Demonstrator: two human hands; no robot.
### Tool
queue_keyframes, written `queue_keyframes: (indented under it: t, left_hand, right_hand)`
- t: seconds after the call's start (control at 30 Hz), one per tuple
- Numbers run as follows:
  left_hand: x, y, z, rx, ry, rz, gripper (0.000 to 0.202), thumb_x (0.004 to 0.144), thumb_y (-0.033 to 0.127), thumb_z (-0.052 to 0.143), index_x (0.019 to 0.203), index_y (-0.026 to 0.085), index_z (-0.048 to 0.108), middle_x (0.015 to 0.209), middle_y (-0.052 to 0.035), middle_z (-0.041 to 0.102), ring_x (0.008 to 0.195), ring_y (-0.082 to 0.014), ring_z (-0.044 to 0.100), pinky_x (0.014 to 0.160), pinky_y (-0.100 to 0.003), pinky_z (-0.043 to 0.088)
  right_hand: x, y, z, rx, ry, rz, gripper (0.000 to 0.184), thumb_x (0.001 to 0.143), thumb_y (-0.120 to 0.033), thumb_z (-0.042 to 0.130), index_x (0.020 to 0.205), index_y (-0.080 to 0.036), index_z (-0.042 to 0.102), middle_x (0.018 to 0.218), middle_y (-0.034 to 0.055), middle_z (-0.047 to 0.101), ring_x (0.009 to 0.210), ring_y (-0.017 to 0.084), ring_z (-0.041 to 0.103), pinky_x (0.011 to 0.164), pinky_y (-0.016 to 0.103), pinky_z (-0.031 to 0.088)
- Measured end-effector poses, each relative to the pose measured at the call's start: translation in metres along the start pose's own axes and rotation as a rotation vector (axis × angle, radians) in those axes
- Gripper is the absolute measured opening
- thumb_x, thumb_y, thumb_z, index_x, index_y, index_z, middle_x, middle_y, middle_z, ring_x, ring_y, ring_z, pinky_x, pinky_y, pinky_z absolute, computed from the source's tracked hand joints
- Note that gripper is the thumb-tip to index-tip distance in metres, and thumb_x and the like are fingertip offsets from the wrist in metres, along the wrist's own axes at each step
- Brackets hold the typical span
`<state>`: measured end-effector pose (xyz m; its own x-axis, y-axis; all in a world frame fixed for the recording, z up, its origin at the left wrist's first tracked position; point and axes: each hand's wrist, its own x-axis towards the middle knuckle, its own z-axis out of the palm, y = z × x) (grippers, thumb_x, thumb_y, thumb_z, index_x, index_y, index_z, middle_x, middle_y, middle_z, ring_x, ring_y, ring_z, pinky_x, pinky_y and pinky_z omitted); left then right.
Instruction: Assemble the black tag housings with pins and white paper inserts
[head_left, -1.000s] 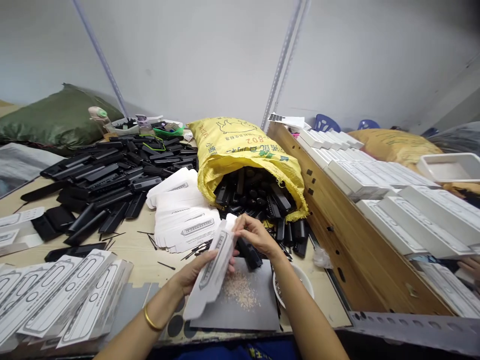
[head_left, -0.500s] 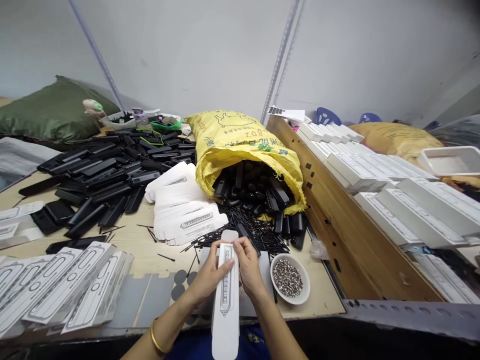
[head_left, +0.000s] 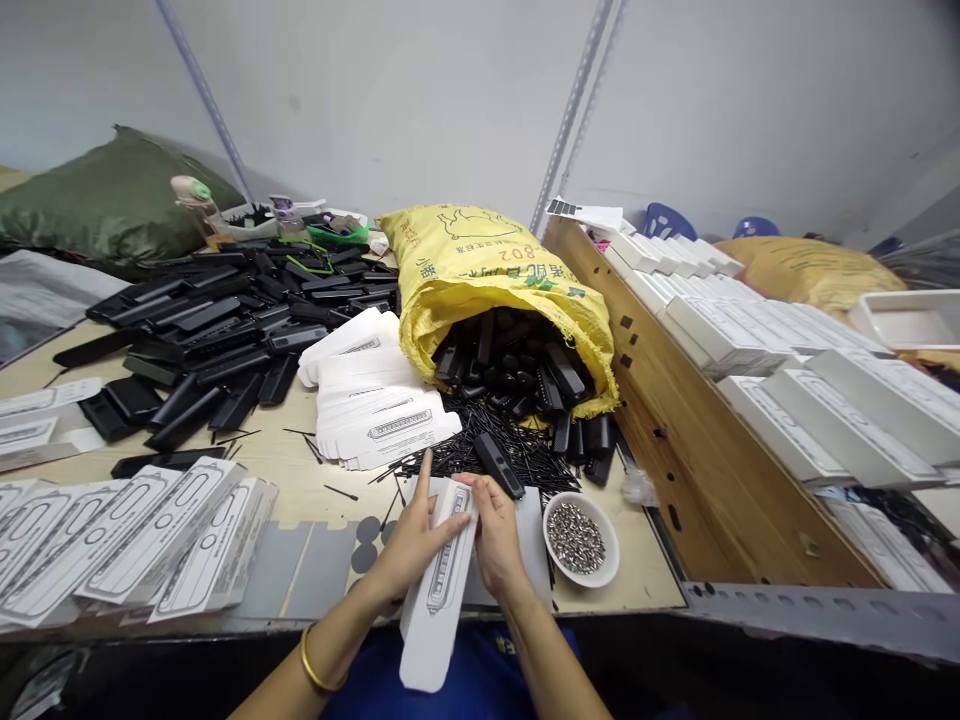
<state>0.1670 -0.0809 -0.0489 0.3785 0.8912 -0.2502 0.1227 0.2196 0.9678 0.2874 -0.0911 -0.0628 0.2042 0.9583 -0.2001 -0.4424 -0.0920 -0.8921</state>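
A long white cardboard box (head_left: 442, 580) with a line drawing printed on it is held in front of me, its lower end flap sticking out toward my body. My left hand (head_left: 412, 545) grips its left side, thumb across the printed face and index finger stretched along the top. At the upper right edge, my right hand (head_left: 495, 530) closes on the same box with bent fingers. Just beyond lies a single black plastic case (head_left: 498, 465) on a heap of thin black sticks (head_left: 536, 450). A white bowl of small metal pieces (head_left: 576, 540) stands right of my right hand.
Flattened white cartons (head_left: 390, 425) are stacked behind my hands. A yellow sack (head_left: 502, 265) spills black cases. More black cases (head_left: 202, 330) are piled left. Filled-out white boxes (head_left: 150, 540) line the front left. A wooden board (head_left: 697, 480) divides off stacked boxes (head_left: 795, 420) at right.
The box has opened from flat into a squared shape and tilted, its lower end swinging left. My left index finger has lifted off. The view has shifted slightly.
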Motion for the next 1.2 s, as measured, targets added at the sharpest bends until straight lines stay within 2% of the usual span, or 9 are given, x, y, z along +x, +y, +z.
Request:
queue_keyframes:
  t: [0.17,0.27,0.37,0.5,0.6,0.8,0.97,1.07,1.2]
  left_hand:
    - [-0.005,0.0,-0.016,-0.002,-0.06,0.02,0.083,0.091,0.05,0.043,0.15,0.021,-0.008,0.096,-0.0095,0.068,0.083,-0.0231,0.066,0.074,-0.039,0.053]
    - [-0.013,0.003,-0.024,0.243,-0.17,0.387,0.066,0.088,0.039,0.051,0.146,0.027,0.023,0.136,-0.016,0.048,0.124,-0.0308,0.049,0.1,-0.049,0.042]
    - [-0.017,0.008,-0.026,0.44,-0.159,0.72,0.059,0.078,0.03,0.064,0.132,0.024,0.043,0.144,-0.0152,0.039,0.137,-0.0338,0.03,0.11,-0.053,0.029]
    - [-0.011,0.018,-0.029,0.514,0.158,0.423,0.055,0.078,0.04,0.061,0.125,0.017,0.044,0.116,-0.0136,0.061,0.111,-0.029,0.058,0.094,-0.044,0.048]
    - [-0.002,0.02,-0.036,0.694,0.227,0.206,0.059,0.076,0.043,0.059,0.128,0.018,0.044,0.113,-0.0099,0.064,0.101,-0.0266,0.062,0.086,-0.039,0.051]
    - [0.008,0.016,-0.049,0.942,0.179,0.134,0.062,0.072,0.033,0.058,0.131,0.017,0.047,0.123,-0.0125,0.06,0.11,-0.0308,0.058,0.092,-0.043,0.046]
    - [0.006,0.018,-0.038,0.829,-0.101,0.281,0.061,0.063,0.019,0.059,0.124,0.023,0.054,0.114,-0.0068,0.064,0.102,-0.0268,0.061,0.09,-0.038,0.048]
    - [0.004,0.014,-0.033,0.714,-0.083,0.276,0.058,0.065,0.019,0.059,0.123,0.023,0.054,0.116,-0.006,0.064,0.105,-0.0259,0.06,0.092,-0.037,0.047]
    - [0.002,0.012,-0.034,0.663,0.071,0.247,0.059,0.07,0.027,0.06,0.128,0.018,0.05,0.124,-0.0097,0.06,0.115,-0.0275,0.056,0.101,-0.04,0.042]
  right_hand:
    - [-0.011,0.009,-0.002,0.042,0.085,0.016,0.031,0.076,-0.047,0.066,0.094,-0.022,0.06,0.085,0.0002,0.065,0.076,0.016,0.061,0.071,0.028,0.049]
    - [-0.002,0.011,0.0,0.104,0.267,0.016,0.031,0.079,-0.051,0.059,0.093,-0.024,0.054,0.077,-0.0022,0.062,0.067,0.015,0.058,0.065,0.028,0.049]
    - [0.005,0.008,-0.003,-0.185,0.128,-0.093,0.027,0.086,-0.049,0.048,0.09,-0.023,0.056,0.079,0.0015,0.063,0.077,0.019,0.06,0.071,0.032,0.049]
    - [0.017,0.0,-0.026,-0.962,0.158,-0.342,0.031,0.081,-0.031,0.059,0.111,-0.021,0.06,0.117,0.0126,0.059,0.115,0.031,0.047,0.098,0.048,0.036]
    - [0.032,-0.003,-0.052,-1.27,0.213,-0.339,0.039,0.077,-0.017,0.058,0.116,-0.019,0.06,0.113,0.0156,0.06,0.113,0.034,0.048,0.098,0.054,0.032]
    - [0.034,-0.047,-0.075,-0.744,0.015,-0.277,0.035,0.081,-0.021,0.053,0.115,-0.023,0.058,0.111,0.0077,0.061,0.099,0.024,0.058,0.087,0.039,0.046]
    - [0.007,-0.074,-0.043,-0.757,-0.498,-0.329,0.026,0.076,-0.016,0.061,0.1,-0.026,0.066,0.109,0.0033,0.06,0.107,0.021,0.054,0.098,0.037,0.04]
    - [0.022,-0.055,-0.03,-0.78,-0.414,-0.327,0.019,0.084,-0.026,0.056,0.102,-0.024,0.063,0.106,0.0046,0.062,0.101,0.02,0.056,0.089,0.034,0.044]
    - [0.064,-0.023,-0.038,-1.043,-0.046,-0.238,0.01,0.082,-0.026,0.059,0.073,-0.021,0.061,0.078,0.0036,0.063,0.087,0.021,0.054,0.083,0.034,0.04]
